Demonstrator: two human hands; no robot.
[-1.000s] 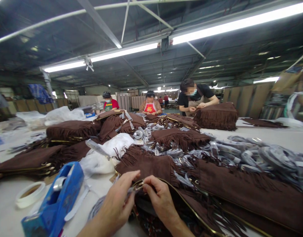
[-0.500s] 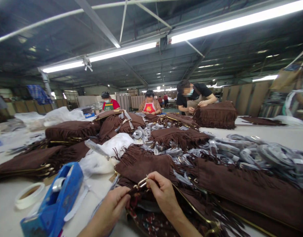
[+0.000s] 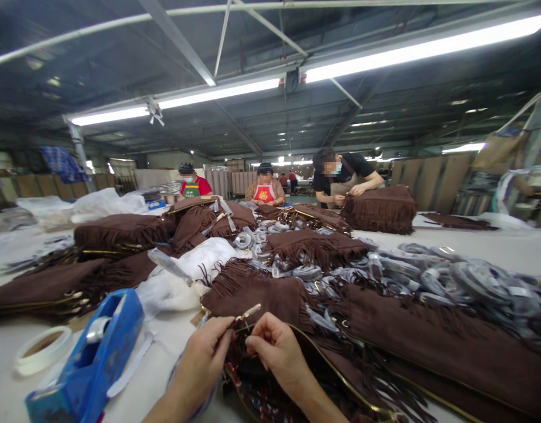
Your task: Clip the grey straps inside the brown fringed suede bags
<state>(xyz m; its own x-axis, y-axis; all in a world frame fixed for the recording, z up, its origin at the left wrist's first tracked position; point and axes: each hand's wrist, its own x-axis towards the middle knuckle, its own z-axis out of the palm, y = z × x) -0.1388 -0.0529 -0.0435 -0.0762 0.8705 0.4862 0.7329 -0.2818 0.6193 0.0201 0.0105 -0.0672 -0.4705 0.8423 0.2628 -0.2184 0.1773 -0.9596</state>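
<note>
My left hand (image 3: 204,364) pinches a small gold metal clasp (image 3: 247,312) that sticks up from the mouth of a brown suede fringed bag (image 3: 270,376) lying in front of me. My right hand (image 3: 276,355) is closed in a pinch just right of the clasp, on the bag's gold-trimmed opening (image 3: 314,352). The bag's patterned lining shows below both hands. More brown fringed bags (image 3: 252,291) lie just beyond.
A blue tape dispenser (image 3: 87,361) and a roll of tape (image 3: 41,349) lie at my left. Piles of brown fringed bags (image 3: 120,229), white wrapping (image 3: 200,261) and bagged straps (image 3: 464,276) cover the table. Three people work at the far end, one bent over a bag stack (image 3: 380,208).
The gold clasp has passed from my right fingers to my left fingers and now points up. My right hand has shifted slightly down to the bag's rim.
</note>
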